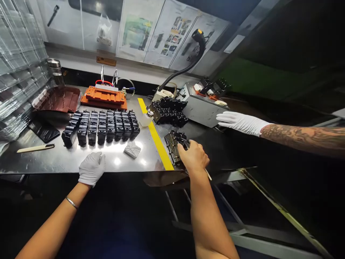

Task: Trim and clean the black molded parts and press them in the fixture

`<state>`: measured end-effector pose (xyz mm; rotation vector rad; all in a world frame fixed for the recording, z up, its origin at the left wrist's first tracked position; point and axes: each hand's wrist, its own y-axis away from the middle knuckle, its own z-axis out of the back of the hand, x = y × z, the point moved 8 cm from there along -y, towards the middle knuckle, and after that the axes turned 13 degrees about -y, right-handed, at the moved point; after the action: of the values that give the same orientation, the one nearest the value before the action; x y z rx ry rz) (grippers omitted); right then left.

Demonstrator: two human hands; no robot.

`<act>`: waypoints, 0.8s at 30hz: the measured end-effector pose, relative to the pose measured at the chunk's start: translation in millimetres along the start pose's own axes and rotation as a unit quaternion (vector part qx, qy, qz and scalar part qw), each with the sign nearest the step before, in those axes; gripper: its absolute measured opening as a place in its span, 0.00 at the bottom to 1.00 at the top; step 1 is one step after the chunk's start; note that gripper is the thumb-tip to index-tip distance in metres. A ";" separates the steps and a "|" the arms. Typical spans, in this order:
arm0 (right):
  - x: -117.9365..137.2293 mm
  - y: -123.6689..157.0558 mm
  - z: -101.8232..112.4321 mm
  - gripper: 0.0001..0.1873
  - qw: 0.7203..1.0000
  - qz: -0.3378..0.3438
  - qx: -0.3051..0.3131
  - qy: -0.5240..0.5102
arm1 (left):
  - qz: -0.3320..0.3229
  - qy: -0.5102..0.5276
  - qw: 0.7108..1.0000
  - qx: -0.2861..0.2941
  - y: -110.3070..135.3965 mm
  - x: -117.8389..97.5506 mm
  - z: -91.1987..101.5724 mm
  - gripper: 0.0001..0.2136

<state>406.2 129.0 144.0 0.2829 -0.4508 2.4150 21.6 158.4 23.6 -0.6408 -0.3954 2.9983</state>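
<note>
Handling the black part (176, 144) looks like your current step: it lies just ahead of and left of your bare right hand (193, 156), right of the yellow stripe (156, 142). Your right thumb and fingers curl at it, but the fingertips are hidden, so cannot tell if they pinch it. A pale stick (208, 175) pokes out beside that wrist; unclear whether you hold it. Your gloved left hand (92, 166) is curled, fingers drawn in, nothing showing in it, at the near table edge. Ahead of it: a row of black parts (101, 127); to its right, a crumpled white pad (132, 149). More dark parts (169, 111) sit beyond your right hand. Next move probably calls for a secure right-hand grip, kept clear of the co-worker's gloved hand (237, 122), ahead and right of yours.
</note>
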 end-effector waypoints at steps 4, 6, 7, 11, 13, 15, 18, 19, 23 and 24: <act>-52.7 -0.6 -25.1 0.28 0.993 -0.057 0.097 0.038 | 0.010 0.003 1.000 0.008 -3.4 2.7 -1.5 0.16; -58.2 -3.4 -37.3 0.27 0.995 -0.048 0.070 -0.053 | 0.052 0.064 0.996 0.017 -1.4 7.8 -2.3 0.16; -59.0 -2.2 -39.3 0.26 0.991 -0.045 0.038 -0.123 | 0.081 0.120 0.989 0.027 2.1 8.8 -3.6 0.15; -35.1 43.9 -19.1 0.27 0.931 0.063 -0.086 -0.350 | 0.170 0.442 0.871 0.131 34.2 -23.1 -13.1 0.21; -0.1 91.8 -0.9 0.27 0.920 0.189 -0.082 -0.335 | 0.192 0.575 0.769 0.202 54.7 -56.8 -14.2 0.28; 46.7 143.7 5.9 0.21 0.878 0.348 0.025 -0.328 | 0.225 0.669 0.670 0.231 70.8 -80.8 -10.4 0.29; 96.4 185.7 -5.6 0.16 0.784 0.475 0.216 -0.337 | 0.301 0.738 0.549 0.251 87.4 -86.8 -9.5 0.15; 103.0 178.3 -13.6 0.16 0.787 0.465 0.229 -0.335 | 0.323 0.747 0.510 0.277 92.8 -85.1 -11.4 0.12; 102.1 110.1 -71.3 0.25 0.891 0.347 0.179 -0.231 | 0.349 0.764 0.369 0.398 112.5 -71.7 -13.8 0.15; 101.5 99.6 -89.0 0.27 0.900 0.333 0.196 -0.201 | 0.354 0.767 0.352 0.404 115.7 -64.3 -14.0 0.17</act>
<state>257.2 149.0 69.5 0.9513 -0.2495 3.1265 86.5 43.4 6.9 -2.9704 1.5316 0.8460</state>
